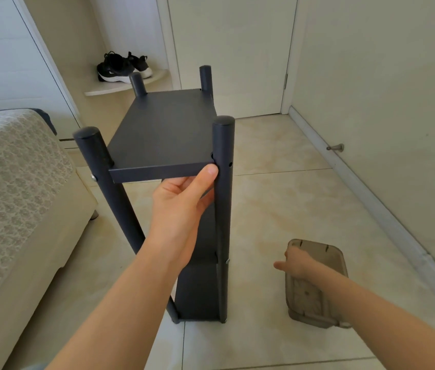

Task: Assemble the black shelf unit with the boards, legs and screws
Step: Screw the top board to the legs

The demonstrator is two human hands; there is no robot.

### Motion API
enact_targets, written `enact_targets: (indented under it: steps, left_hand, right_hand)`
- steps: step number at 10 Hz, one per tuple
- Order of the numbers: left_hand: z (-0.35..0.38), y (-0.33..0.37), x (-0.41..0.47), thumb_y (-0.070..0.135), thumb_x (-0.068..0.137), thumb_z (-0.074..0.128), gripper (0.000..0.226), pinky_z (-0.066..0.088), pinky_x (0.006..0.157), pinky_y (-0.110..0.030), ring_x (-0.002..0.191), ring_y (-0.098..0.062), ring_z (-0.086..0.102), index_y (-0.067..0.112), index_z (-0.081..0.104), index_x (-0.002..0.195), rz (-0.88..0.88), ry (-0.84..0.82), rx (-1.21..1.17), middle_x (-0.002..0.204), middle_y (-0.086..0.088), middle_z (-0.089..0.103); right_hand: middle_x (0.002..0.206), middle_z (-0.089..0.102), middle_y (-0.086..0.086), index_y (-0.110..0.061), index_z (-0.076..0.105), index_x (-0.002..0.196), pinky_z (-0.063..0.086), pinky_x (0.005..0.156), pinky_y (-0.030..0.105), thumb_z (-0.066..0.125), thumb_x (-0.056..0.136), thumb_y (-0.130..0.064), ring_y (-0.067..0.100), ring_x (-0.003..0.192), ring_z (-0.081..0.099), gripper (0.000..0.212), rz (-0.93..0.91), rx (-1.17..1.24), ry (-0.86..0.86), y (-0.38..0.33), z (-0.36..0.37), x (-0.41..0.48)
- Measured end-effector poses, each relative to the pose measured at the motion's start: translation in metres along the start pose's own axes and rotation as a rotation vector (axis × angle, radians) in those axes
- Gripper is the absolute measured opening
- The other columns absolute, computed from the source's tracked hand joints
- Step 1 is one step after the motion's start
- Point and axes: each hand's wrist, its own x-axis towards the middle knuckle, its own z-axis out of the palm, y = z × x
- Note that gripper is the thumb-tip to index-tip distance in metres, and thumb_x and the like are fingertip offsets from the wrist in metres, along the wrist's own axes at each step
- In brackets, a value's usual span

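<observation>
The black shelf unit [163,129] stands upright on the tiled floor, with round legs at its corners and lower boards beneath. My left hand [181,204] grips the front edge of the top board [157,170], thumb on the edge next to the front right leg [224,209], fingers underneath. A silver screw head [93,178] shows on the front left leg [109,193]. An open screw hole [230,164] shows on the front right leg. My right hand [292,263] reaches down into a translucent brown plastic box [325,265] on the floor; its fingers are hidden.
A bed with a patterned cover [11,182] lies close on the left. Black sneakers [123,66] sit on a low corner shelf behind the unit. A white door [237,49] and wall with a doorstop [335,148] bound the right side.
</observation>
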Motion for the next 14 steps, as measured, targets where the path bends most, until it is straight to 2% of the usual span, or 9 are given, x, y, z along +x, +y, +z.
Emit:
enact_targets:
  steps: [1, 2, 3, 4, 5, 6, 10, 13, 14]
  left_hand:
    - [-0.001, -0.003, 0.002, 0.029, 0.074, 0.070, 0.032, 0.058, 0.088, -0.029, 0.102, -0.023, 0.073, 0.010, 0.073, 0.100, 0.001, -0.016, 0.000, 0.094, -0.003, 0.076]
    - [-0.002, -0.004, 0.004, 0.028, 0.075, 0.070, 0.037, 0.058, 0.089, -0.030, 0.105, -0.024, 0.072, 0.006, 0.072, 0.105, -0.012, -0.046, -0.011, 0.099, -0.006, 0.076]
    - [-0.003, -0.003, 0.006, 0.027, 0.078, 0.069, 0.045, 0.057, 0.094, -0.033, 0.109, -0.024, 0.071, 0.001, 0.069, 0.114, -0.028, -0.073, -0.015, 0.106, -0.009, 0.075]
    - [-0.001, -0.004, 0.006, 0.027, 0.079, 0.068, 0.050, 0.055, 0.098, -0.036, 0.112, -0.025, 0.069, 0.000, 0.067, 0.121, -0.031, -0.090, -0.021, 0.114, -0.012, 0.073]
    - [0.001, -0.003, 0.006, 0.026, 0.080, 0.068, 0.051, 0.055, 0.098, -0.036, 0.113, -0.026, 0.069, -0.001, 0.066, 0.123, -0.030, -0.091, -0.023, 0.118, -0.013, 0.072]
    - [0.002, -0.004, 0.005, 0.025, 0.080, 0.068, 0.053, 0.055, 0.099, -0.037, 0.115, -0.027, 0.068, -0.003, 0.064, 0.125, -0.032, -0.096, -0.024, 0.119, -0.015, 0.071]
    - [0.003, -0.004, 0.003, 0.027, 0.081, 0.068, 0.046, 0.053, 0.101, -0.037, 0.118, -0.025, 0.067, 0.007, 0.065, 0.123, -0.019, -0.092, 0.011, 0.125, -0.012, 0.070]
    - [0.001, -0.008, 0.005, 0.026, 0.081, 0.068, 0.032, 0.051, 0.105, -0.039, 0.119, -0.026, 0.066, 0.013, 0.068, 0.111, -0.016, -0.125, 0.007, 0.120, -0.009, 0.070]
    - [-0.001, -0.009, 0.008, 0.025, 0.086, 0.069, 0.032, 0.050, 0.106, -0.041, 0.122, -0.028, 0.064, 0.011, 0.067, 0.116, -0.012, -0.145, 0.028, 0.123, -0.009, 0.070]
  right_hand:
    - [0.145, 0.042, 0.023, 0.010, 0.021, 0.146, 0.044, 0.097, 0.034, 0.043, 0.105, -0.032, 0.033, 0.128, 0.050, 0.063, 0.119, 0.033, 0.060, 0.008, 0.024, 0.014]
    - [0.132, 0.051, 0.023, 0.005, 0.037, 0.137, 0.042, 0.073, 0.027, 0.047, 0.102, -0.028, 0.033, 0.115, 0.055, 0.049, 0.175, 0.167, 0.112, 0.017, 0.046, 0.030]
    - [0.116, 0.054, 0.015, 0.002, 0.039, 0.136, 0.025, 0.051, 0.020, 0.035, 0.095, -0.066, 0.020, 0.069, 0.044, 0.080, 0.192, 0.274, 0.109, 0.024, 0.061, 0.039]
    - [0.140, 0.048, 0.018, 0.003, 0.029, 0.148, 0.033, 0.058, 0.032, 0.027, 0.108, -0.036, 0.025, 0.058, 0.031, 0.056, -0.050, -0.339, -0.024, 0.026, 0.070, 0.032]
    - [0.136, 0.050, 0.024, 0.005, 0.026, 0.144, 0.043, 0.080, 0.031, 0.039, 0.104, -0.011, 0.037, 0.108, 0.057, 0.045, 0.177, 0.123, 0.082, 0.037, 0.079, 0.039]
    - [0.141, 0.046, 0.022, 0.003, 0.017, 0.144, 0.043, 0.096, 0.034, 0.040, 0.104, -0.020, 0.033, 0.125, 0.051, 0.051, 0.121, 0.051, 0.018, 0.048, 0.090, 0.040]
    - [0.140, 0.047, 0.014, -0.004, 0.022, 0.147, 0.054, 0.094, 0.035, 0.068, 0.091, -0.027, 0.027, 0.117, 0.057, 0.077, -0.057, 0.057, -0.296, 0.017, 0.134, 0.003]
    - [0.102, 0.068, 0.011, -0.004, 0.057, 0.102, 0.058, 0.070, 0.031, 0.048, 0.102, -0.025, 0.027, 0.093, 0.071, 0.023, 0.027, 0.153, -0.142, 0.041, 0.109, 0.043]
    - [0.098, 0.057, 0.009, -0.003, 0.057, 0.112, 0.046, 0.067, 0.026, 0.046, 0.102, -0.020, 0.024, 0.087, 0.059, 0.022, 0.044, -0.001, -0.083, 0.053, 0.111, 0.057]
